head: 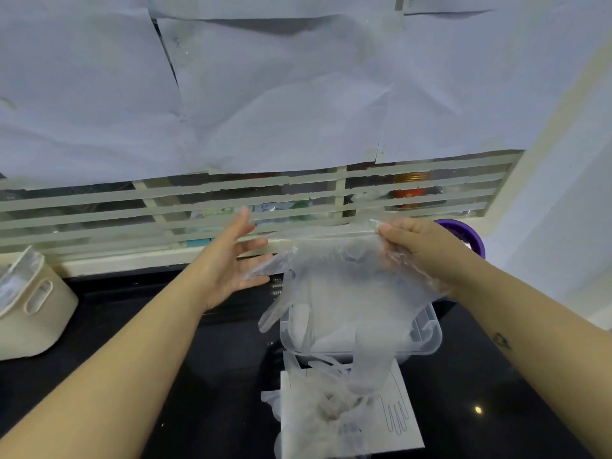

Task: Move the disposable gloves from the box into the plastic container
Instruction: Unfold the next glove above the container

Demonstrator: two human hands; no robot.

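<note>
A clear disposable glove (337,283) hangs spread out above the clear plastic container (427,339), its fingers drooping down. My right hand (417,246) pinches the glove's cuff at the upper right. To the left of the glove my left hand (231,256) is held out with straight, spread fingers, the fingertips at the glove's left edge. The white glove box (400,415) lies flat in front of the container, with a bunch of crumpled gloves (321,409) spilling from it.
Everything stands on a black countertop (198,376). A beige bin (36,313) with a handle slot is at the far left. A purple bowl (463,233) sits behind my right hand. A slatted window frame (132,207) runs along the back.
</note>
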